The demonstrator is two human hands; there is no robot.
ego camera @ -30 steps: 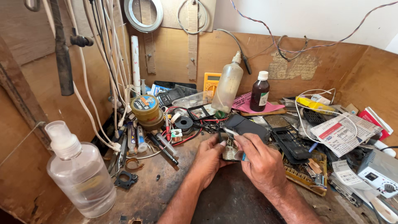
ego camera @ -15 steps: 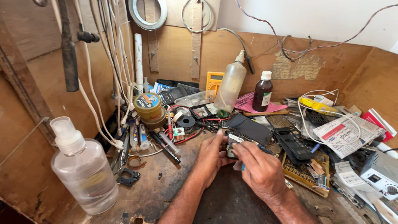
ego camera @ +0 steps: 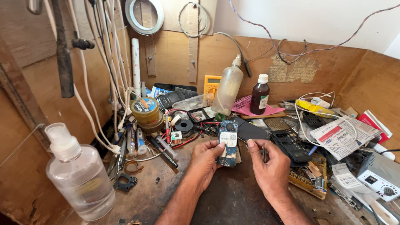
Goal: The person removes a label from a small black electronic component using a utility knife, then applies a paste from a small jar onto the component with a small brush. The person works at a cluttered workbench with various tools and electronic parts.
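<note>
The left hand (ego camera: 206,160) is curled around a small circuit board (ego camera: 228,143), thumb on its front and fingers behind, holding it upright just above the counter (ego camera: 233,200). The board is dark blue with a pale rectangular patch near its top. It sits in front of a dark phone shell (ego camera: 250,130) lying on the counter.

The right hand (ego camera: 268,166) is just beside the board, not touching it. Its fingers are drawn nearly closed, and a thin metal tool (ego camera: 263,155), tweezers by the look of it, is pinched between thumb and fingers; the tips are hard to make out.

Near the left edge stands a clear plastic bottle (ego camera: 79,179). Behind the hands are a stack of round tins (ego camera: 146,113), a brown bottle (ego camera: 260,96) and a yellow meter (ego camera: 211,85) against the wooden back wall.
</note>
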